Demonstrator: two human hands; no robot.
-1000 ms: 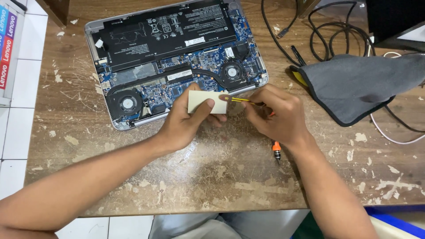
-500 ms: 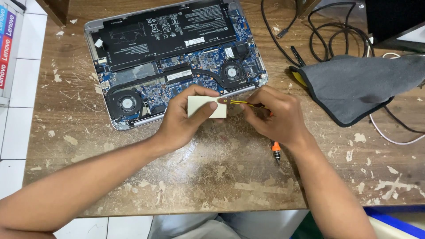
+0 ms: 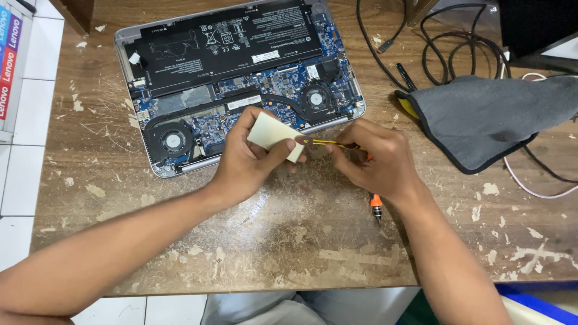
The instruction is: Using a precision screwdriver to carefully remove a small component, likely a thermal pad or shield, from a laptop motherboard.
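Observation:
My left hand (image 3: 244, 162) holds a small pale yellow block (image 3: 274, 135), like an eraser or a pad, just in front of an opened laptop (image 3: 241, 78). The laptop lies bottom up with its cover off, showing a black battery, a blue board and two fans. My right hand (image 3: 376, 157) pinches a thin yellow flat cable or strip (image 3: 322, 142) whose dark tip meets the block's edge. Both hands hover over the worn wooden table (image 3: 289, 241), close together.
An orange-and-black screwdriver (image 3: 376, 207) lies on the table under my right wrist. A grey cloth (image 3: 487, 114) lies to the right, with black cables (image 3: 445, 42) and a white cable behind it. White floor tiles show at the left beyond the table's edge.
Both hands stay in nearly the same place. The block has tilted a little in my left hand and the strip's tip rests against it.

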